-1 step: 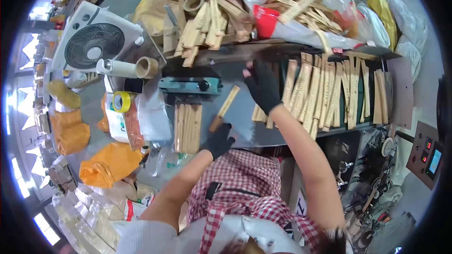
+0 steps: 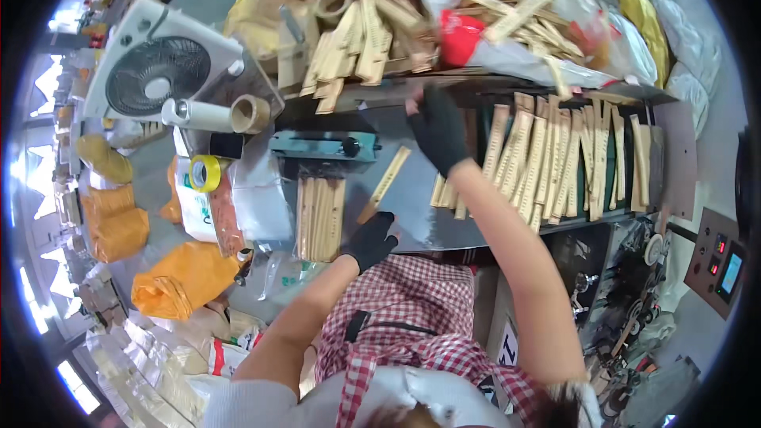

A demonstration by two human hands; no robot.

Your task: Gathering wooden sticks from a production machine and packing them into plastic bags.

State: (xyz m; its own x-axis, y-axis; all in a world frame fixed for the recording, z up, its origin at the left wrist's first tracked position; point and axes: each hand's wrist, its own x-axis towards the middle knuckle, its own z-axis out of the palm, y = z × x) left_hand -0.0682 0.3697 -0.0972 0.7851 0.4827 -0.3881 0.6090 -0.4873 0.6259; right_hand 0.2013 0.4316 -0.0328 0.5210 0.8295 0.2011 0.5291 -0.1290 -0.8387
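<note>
My left hand (image 2: 371,244), in a black fingerless glove, rests low over the near edge of the dark work surface. Its fingertips touch or nearly touch the near end of a slanted wooden ruler (image 2: 388,178); the thumb stands apart. A bundle of wooden rulers (image 2: 321,218) in clear wrap lies just left of that hand. Farther off, my right hand (image 2: 438,131), gloved alike and slightly blurred, reaches over the surface with fingers apart and nothing visible in them. Right of it, many loose wooden rulers (image 2: 547,158) lie in a row, some overlapping; the forearm hides part of them.
A teal device (image 2: 325,146) sits beyond the bundle. At the back are a box of rulers (image 2: 349,40) and a plastic bag of rulers (image 2: 527,24). To the left stand a fan (image 2: 158,71), a bottle (image 2: 198,115) and yellow tape (image 2: 204,173). A control panel (image 2: 717,261) is at right.
My right hand has shifted slightly away from me, its fingers blurring. The whole view has moved a little; my left hand stays by the slanted ruler.
</note>
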